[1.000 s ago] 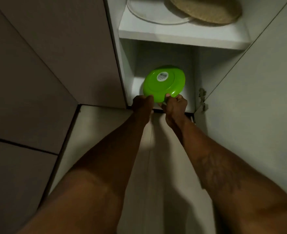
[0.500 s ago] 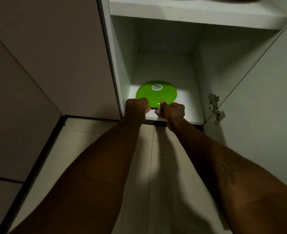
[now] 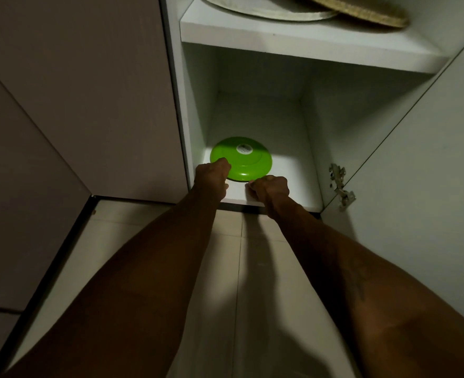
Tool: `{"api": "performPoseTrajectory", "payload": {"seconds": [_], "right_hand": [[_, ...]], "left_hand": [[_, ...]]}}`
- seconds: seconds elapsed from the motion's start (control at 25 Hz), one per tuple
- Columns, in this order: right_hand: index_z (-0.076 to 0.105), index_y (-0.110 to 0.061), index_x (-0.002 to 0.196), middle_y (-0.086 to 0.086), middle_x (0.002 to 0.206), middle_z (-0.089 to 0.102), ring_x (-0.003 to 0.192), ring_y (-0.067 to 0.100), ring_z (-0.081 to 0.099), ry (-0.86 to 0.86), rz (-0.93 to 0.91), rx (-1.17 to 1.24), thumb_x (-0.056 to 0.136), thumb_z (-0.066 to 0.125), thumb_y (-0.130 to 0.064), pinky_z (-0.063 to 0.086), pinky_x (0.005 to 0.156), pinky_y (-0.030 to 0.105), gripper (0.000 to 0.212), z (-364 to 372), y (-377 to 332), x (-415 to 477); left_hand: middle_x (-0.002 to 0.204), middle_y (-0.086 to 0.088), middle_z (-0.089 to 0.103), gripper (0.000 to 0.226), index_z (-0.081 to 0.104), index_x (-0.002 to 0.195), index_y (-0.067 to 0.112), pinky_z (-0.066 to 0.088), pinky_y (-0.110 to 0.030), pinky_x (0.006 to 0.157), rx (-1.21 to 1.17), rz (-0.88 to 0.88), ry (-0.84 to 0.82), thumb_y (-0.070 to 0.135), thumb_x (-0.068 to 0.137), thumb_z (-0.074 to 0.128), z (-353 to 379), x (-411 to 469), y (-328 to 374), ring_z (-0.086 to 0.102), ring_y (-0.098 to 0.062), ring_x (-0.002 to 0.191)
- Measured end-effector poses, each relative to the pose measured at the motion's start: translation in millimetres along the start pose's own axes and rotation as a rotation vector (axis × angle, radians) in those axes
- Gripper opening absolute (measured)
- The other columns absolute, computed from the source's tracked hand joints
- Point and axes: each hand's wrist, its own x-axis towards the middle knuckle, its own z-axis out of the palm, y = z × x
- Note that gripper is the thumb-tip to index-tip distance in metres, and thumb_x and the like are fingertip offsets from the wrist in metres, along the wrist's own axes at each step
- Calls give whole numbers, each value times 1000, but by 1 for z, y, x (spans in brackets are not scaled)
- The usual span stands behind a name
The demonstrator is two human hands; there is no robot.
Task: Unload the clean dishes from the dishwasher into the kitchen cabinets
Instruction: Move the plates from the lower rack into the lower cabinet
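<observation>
Hands are down low at the bottom shelf (image 3: 288,170). The left hand (image 3: 213,173) has its fingers curled over the near left rim of the plate (image 3: 246,162), I think to steady it as it settles. The right hand (image 3: 270,186) is curled too, just beside the near rim, but I cannot tell if it holds anything. The green plate lies upside down near the front of the bottom shelf, close to the left wall (image 3: 198,110). It looks flat, so it seems put away. There is room to its right and behind it. The door (image 3: 416,186) stands open on the right. The top shelf (image 3: 307,47) hangs above, so the hands should pull straight back.
</observation>
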Motion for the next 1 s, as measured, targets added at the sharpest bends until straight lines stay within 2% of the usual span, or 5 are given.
{"api": "performPoseTrajectory", "payload": {"seconds": [0.2, 0.36, 0.68, 0.88, 1.0], "right_hand": [[72, -10, 91, 13, 105, 72, 109, 31, 67, 175, -35, -243, 86, 73, -21, 54, 97, 38, 13, 3, -15, -31], [76, -14, 108, 7, 111, 74, 110, 29, 66, 231, -34, -262, 85, 74, -35, 51, 101, 38, 31, 6, -45, -113], [75, -18, 108, -1, 104, 75, 104, 21, 67, 188, -22, -231, 90, 66, -35, 51, 99, 35, 26, -29, -133, -269], [76, -15, 98, 0, 99, 74, 97, 18, 68, 220, -5, -144, 90, 63, -21, 54, 96, 35, 16, -65, -174, -345], [76, -12, 97, 0, 94, 72, 94, 19, 68, 249, -12, -134, 91, 63, -16, 54, 87, 28, 15, -85, -191, -378]], "left_hand": [[92, -6, 67, 42, 69, 105, 6, 53, -33, 71, 262, 13, 61, 29, 70, 76, -7, -27, 15, 66, -26, 82], [127, -9, 67, 53, 67, 125, 9, 49, -26, 96, 880, 191, 93, 39, 82, 75, -20, -114, 33, 61, -28, 122], [141, -5, 58, 69, 55, 141, 15, 45, -28, 107, 997, 215, -16, 35, 79, 80, -26, -291, 123, 56, -20, 129], [121, -11, 68, 57, 60, 127, 10, 45, -30, 84, 1222, 310, -148, 43, 83, 74, -10, -377, 158, 63, -30, 116], [125, -10, 67, 54, 62, 126, 13, 47, -30, 90, 1262, 274, -136, 43, 82, 72, 4, -409, 166, 62, -30, 120]]}}
